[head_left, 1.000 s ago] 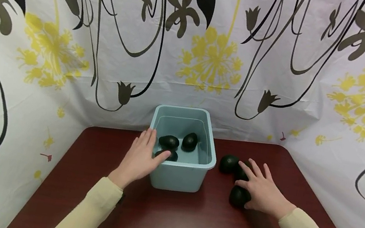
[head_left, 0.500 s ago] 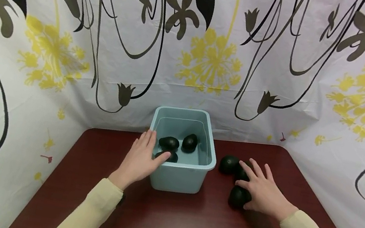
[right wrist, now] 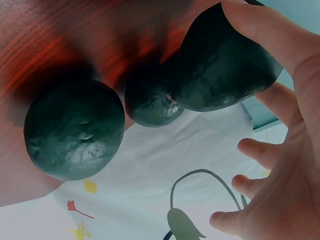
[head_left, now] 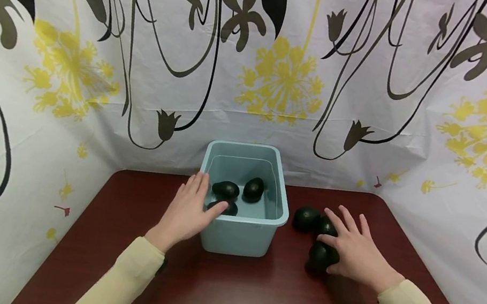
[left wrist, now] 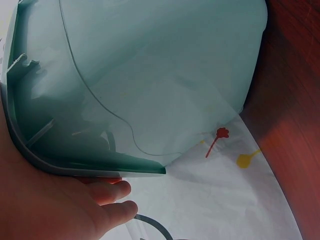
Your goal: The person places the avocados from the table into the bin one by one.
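Observation:
My right hand (head_left: 358, 251) pinches a dark green avocado (head_left: 324, 254) between thumb and index finger at the right of the table. In the right wrist view this avocado (right wrist: 225, 65) is tilted, its other three fingers spread away from it. Right behind it are two more avocados, one partly hidden by the fingers (head_left: 327, 225) and one farther left (head_left: 306, 219). My left hand (head_left: 186, 212) rests on the near left corner of a pale blue plastic bin (head_left: 238, 235), fingers straight along the left rim and thumb over the front rim. Inside the bin lie three avocados (head_left: 253, 189).
The dark red wooden table (head_left: 237, 297) ends at a white cloth (head_left: 297, 15) with a flower print, which hangs behind and on both sides. The bin stands near the table's back edge, left of the loose avocados.
My right hand has closed on the nearest avocado and raised it slightly, with a dark shadow showing below it. The left hand and the bin have stayed in place.

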Action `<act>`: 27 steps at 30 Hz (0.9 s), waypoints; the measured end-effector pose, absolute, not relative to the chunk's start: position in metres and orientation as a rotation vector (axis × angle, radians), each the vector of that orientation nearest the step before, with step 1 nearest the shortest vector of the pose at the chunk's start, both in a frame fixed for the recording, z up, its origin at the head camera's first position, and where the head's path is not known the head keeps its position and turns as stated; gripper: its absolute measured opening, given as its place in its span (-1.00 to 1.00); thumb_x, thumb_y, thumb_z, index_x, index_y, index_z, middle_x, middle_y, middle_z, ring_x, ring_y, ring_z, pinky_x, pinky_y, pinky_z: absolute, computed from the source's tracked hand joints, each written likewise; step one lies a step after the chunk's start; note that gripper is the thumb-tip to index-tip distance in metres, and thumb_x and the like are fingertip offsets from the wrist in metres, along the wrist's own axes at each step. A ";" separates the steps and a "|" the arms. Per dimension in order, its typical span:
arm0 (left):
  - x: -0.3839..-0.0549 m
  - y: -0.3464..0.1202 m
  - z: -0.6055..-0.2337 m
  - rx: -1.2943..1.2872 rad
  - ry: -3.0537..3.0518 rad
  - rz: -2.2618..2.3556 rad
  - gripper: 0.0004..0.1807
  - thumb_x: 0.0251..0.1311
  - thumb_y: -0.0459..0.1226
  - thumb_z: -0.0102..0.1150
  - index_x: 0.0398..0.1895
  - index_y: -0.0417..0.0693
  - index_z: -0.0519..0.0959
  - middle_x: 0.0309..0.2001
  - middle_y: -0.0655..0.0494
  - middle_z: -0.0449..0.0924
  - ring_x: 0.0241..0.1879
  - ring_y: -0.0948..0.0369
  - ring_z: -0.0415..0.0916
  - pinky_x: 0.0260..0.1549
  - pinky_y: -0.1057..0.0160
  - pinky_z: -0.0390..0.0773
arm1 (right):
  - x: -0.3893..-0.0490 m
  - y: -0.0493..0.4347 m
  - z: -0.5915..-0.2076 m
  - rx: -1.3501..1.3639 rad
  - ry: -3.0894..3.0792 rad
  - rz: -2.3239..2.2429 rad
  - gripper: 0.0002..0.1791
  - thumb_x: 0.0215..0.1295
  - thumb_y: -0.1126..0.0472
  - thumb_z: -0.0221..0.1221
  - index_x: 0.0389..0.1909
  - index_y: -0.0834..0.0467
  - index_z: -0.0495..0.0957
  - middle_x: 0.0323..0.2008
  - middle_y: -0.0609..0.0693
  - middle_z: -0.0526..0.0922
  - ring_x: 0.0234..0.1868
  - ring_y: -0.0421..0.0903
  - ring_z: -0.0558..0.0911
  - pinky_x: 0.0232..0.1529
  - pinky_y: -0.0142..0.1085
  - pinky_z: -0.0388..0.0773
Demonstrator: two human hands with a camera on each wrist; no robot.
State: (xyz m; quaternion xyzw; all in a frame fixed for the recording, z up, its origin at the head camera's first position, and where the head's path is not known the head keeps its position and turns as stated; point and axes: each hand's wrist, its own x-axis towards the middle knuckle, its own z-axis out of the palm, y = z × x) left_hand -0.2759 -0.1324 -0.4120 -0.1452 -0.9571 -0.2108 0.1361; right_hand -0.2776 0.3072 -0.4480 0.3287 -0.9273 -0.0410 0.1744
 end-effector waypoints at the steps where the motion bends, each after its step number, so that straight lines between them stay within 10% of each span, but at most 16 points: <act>1: -0.276 -0.132 -0.412 -0.421 -2.770 -0.609 0.19 0.24 0.53 -0.37 0.62 -0.19 -0.10 0.60 -0.16 -0.14 0.57 -0.05 -0.22 0.48 -0.11 -0.12 | -0.278 0.307 -0.447 0.934 -2.622 -0.107 -0.20 -0.47 -0.18 0.67 0.00 -0.09 0.75 0.50 0.25 0.15 0.50 0.37 -0.03 0.21 0.51 -0.02; 27: -0.275 -0.134 -0.412 -0.437 -2.756 -0.608 0.19 0.24 0.53 -0.37 0.61 -0.21 -0.07 0.59 -0.18 -0.13 0.57 -0.07 -0.20 0.46 -0.14 -0.07 | -0.278 0.299 -0.429 0.888 -2.621 -0.082 -0.21 -0.41 -0.22 0.65 0.02 -0.12 0.74 0.56 0.21 0.01 0.52 0.37 -0.11 0.24 0.50 -0.05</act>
